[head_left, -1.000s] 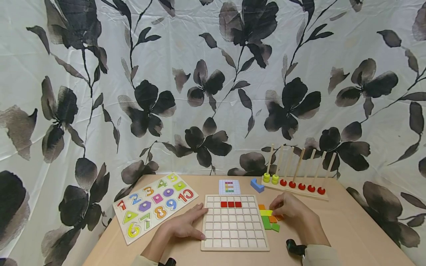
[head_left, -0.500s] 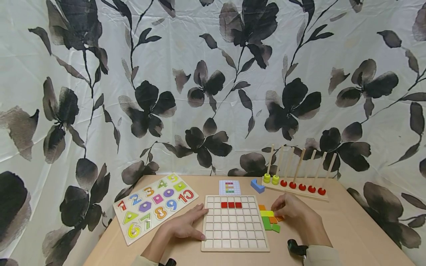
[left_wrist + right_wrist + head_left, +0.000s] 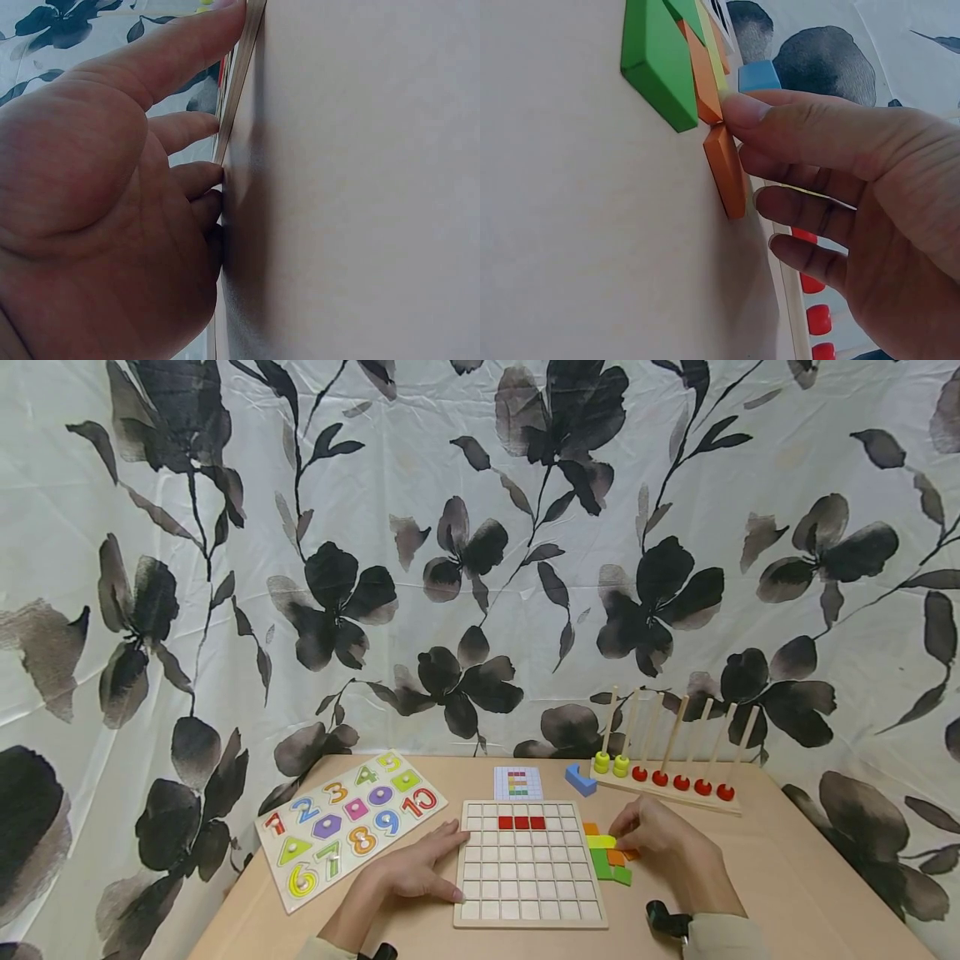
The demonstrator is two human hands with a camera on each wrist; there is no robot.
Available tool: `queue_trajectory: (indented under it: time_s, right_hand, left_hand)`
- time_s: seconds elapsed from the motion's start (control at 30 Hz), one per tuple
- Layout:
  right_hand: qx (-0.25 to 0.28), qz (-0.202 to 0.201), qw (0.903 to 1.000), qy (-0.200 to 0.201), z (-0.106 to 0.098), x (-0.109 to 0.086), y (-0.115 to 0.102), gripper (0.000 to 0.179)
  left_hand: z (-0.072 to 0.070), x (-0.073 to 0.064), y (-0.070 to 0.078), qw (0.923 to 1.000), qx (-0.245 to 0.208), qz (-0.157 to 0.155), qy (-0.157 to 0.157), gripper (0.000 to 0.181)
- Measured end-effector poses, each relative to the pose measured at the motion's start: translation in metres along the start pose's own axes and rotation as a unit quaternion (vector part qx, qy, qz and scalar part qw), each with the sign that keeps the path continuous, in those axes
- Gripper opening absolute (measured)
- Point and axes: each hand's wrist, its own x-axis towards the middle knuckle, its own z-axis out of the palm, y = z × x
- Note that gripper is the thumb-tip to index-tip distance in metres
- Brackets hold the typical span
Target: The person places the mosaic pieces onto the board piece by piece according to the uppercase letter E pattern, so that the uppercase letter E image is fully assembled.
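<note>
A wooden grid board (image 3: 530,923) lies on the table with a row of red square tiles (image 3: 521,822) near its far end. My left hand (image 3: 412,866) rests at the board's left side, thumb at the near corner and fingers spread along the edge. In the left wrist view, the fingertips meet the board's wooden edge. To the board's right, my right hand (image 3: 663,839) pinches the end of a yellow tile (image 3: 600,842) between thumb and forefinger. The other fingers curl loosely. Orange tiles (image 3: 726,172) and green tiles (image 3: 656,71) lie close by.
A number puzzle board (image 3: 348,827) lies at the left. Behind the grid board is a printed pattern card (image 3: 517,782), with a blue arch-like block (image 3: 580,779) to its right. A peg stand with beads (image 3: 667,789) occupies the back right, before a floral cloth (image 3: 480,568).
My right hand and the yellow tile have shifted slightly right. The small green tile has turned and moved a little toward the near side. My left hand stays in place.
</note>
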Motion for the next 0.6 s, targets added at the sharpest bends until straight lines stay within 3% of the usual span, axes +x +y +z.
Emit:
queue_trajectory:
  time_s: [0.43,0.6]
  right_hand:
    - [0.015,-0.013,0.9998,-0.007,0.0041,0.0030,-0.0025,0.012]
    - [0.044,0.005,0.9990,0.006,0.0036,0.0032,-0.0065,0.010]
  left_hand:
    - [-0.0003,-0.0006,0.0009,1.0000,0.001,0.005,0.002,0.097]
    - [-0.0003,-0.0006,0.0014,1.0000,0.000,0.004,0.001,0.096]
